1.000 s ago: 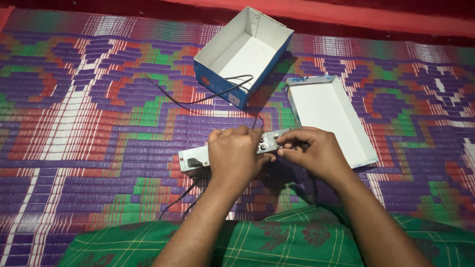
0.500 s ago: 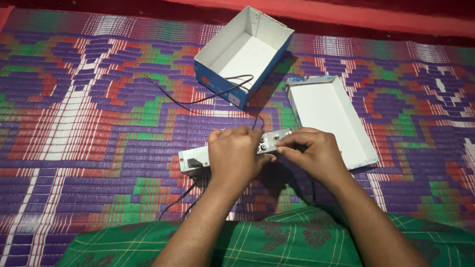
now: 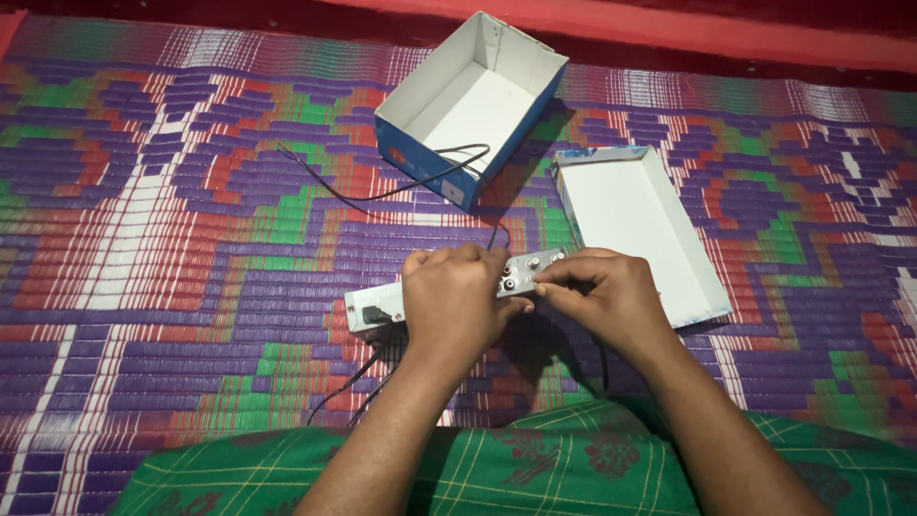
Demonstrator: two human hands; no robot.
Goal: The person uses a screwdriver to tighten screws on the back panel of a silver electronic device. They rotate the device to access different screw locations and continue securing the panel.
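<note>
- Both hands meet over a small white rectangular electronic unit [image 3: 449, 291] with round sockets on its near face, which lies on the woven mat [image 3: 172, 239] patterned in purple, red and green.
- Left hand [image 3: 457, 304] is clasped over the middle of the white unit, palm down, fingers curled across its top, so that only the unit's two ends show.
- Right hand [image 3: 607, 298] sits at the right end of the unit, thumb and fingertips pinched together against the socket face; whether they hold a small plug there cannot be told.
- Just behind the unit, an open blue cardboard box with a white inside [image 3: 473, 105] stands tilted on the mat, its opening turned towards the person.
- Right of the unit and just beside the right hand, the white box lid [image 3: 635, 225] lies flat with its inside up.
- Thin black cables [image 3: 382, 196] run from the unit's far side up to the blue box and across the mat to its left; more cable [image 3: 344, 397] trails from the unit's left end towards the person.
- Nearer than the unit, a green checked cloth [image 3: 535, 473] covers the person's lap, under both forearms.
</note>
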